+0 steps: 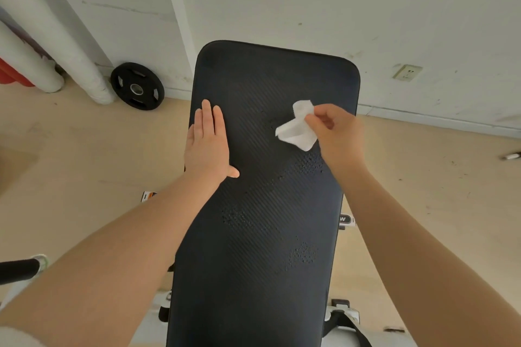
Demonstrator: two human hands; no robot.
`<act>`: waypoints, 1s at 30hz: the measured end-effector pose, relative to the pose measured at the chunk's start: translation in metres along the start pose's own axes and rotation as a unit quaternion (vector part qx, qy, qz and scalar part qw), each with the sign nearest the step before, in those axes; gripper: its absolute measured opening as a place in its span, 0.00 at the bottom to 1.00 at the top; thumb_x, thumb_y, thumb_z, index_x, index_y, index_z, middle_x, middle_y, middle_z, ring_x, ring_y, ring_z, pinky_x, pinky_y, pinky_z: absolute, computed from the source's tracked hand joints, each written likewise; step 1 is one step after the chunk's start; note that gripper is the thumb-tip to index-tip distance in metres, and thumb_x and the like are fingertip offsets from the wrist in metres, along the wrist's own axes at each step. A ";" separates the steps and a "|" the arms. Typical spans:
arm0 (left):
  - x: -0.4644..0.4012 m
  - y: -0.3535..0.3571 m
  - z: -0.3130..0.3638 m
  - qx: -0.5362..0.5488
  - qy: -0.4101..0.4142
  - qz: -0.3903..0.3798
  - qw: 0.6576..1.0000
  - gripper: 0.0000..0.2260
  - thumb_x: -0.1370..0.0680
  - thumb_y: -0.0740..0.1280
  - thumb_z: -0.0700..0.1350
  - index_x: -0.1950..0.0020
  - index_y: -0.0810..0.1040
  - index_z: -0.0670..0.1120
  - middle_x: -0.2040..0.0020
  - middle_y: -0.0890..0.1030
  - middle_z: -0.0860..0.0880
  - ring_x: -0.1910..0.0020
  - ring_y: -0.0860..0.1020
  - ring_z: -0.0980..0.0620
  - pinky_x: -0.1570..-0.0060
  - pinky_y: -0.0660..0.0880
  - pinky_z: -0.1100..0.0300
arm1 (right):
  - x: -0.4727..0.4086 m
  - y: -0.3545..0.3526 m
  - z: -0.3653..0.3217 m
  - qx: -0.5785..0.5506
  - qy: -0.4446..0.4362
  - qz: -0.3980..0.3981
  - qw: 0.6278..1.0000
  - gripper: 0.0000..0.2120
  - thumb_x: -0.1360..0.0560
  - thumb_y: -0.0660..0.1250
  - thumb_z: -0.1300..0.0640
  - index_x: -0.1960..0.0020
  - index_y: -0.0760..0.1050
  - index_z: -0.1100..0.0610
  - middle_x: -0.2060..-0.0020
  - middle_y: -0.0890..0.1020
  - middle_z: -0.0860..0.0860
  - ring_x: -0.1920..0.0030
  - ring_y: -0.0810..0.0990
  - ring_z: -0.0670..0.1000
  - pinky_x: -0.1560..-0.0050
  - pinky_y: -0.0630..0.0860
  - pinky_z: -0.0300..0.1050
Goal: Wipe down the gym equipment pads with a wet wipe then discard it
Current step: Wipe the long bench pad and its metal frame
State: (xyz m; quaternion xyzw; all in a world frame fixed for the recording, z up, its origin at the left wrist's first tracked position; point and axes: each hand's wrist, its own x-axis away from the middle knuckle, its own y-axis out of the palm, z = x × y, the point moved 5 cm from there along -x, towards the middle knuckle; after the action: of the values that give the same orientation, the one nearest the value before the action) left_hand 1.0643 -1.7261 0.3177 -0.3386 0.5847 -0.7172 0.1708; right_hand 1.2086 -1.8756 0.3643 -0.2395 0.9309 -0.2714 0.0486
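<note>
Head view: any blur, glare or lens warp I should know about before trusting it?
Head view: soft even daylight, no hard glare; the bench pad shows beaded wet patches clearly; the right hand pinching the wet wipe is slightly motion-blurred; the left hand lies flat and sharp; wide-angle warp bends the wall pipes.

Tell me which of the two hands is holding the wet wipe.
The right hand pinches the white wet wipe over the dark bench pad. The left hand holds nothing and lies flat, fingers straight, on the pad's left edge.
</note>
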 end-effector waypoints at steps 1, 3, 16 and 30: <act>0.005 -0.005 0.006 0.050 0.016 0.000 0.999 0.50 0.30 0.72 0.54 0.25 0.38 0.42 0.24 0.37 0.41 0.25 0.41 0.42 0.28 0.46 0.51 | 0.009 -0.004 -0.003 -0.018 0.001 -0.020 1.000 0.03 0.25 0.66 0.59 0.55 0.78 0.52 0.62 0.79 0.43 0.62 0.76 0.41 0.60 0.71 0.33; 0.023 -0.017 0.026 0.237 0.081 -0.016 0.968 0.38 0.25 0.67 0.50 0.24 0.47 0.44 0.23 0.47 0.45 0.24 0.47 0.48 0.29 0.50 0.55 | 0.028 -0.009 -0.008 -0.042 0.002 -0.054 0.998 0.04 0.26 0.66 0.59 0.58 0.78 0.52 0.63 0.80 0.43 0.63 0.77 0.42 0.58 0.74 0.37; 0.129 -0.033 0.019 0.715 -0.031 -0.190 0.672 0.14 0.22 0.56 0.56 0.45 0.74 0.49 0.45 0.80 0.44 0.46 0.79 0.47 0.44 0.76 0.47 | 0.121 0.013 -0.039 -0.054 0.007 -0.099 0.994 0.12 0.28 0.70 0.60 0.66 0.71 0.50 0.65 0.78 0.42 0.63 0.75 0.39 0.59 0.71 0.34; 0.156 0.004 -0.022 0.777 -0.101 -0.206 0.587 0.13 0.20 0.60 0.46 0.37 0.70 0.45 0.42 0.76 0.44 0.44 0.78 0.46 0.48 0.77 0.54 | 0.179 0.016 -0.031 -0.307 0.138 -0.093 0.937 0.06 0.23 0.63 0.62 0.57 0.78 0.57 0.56 0.80 0.52 0.57 0.77 0.49 0.54 0.77 0.44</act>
State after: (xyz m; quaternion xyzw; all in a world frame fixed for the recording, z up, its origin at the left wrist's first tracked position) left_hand 0.9373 -1.8109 0.3563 -0.2587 -0.3009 -0.8758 0.2747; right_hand 1.0371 -1.9332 0.3890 -0.2887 0.9400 -0.0058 -0.1816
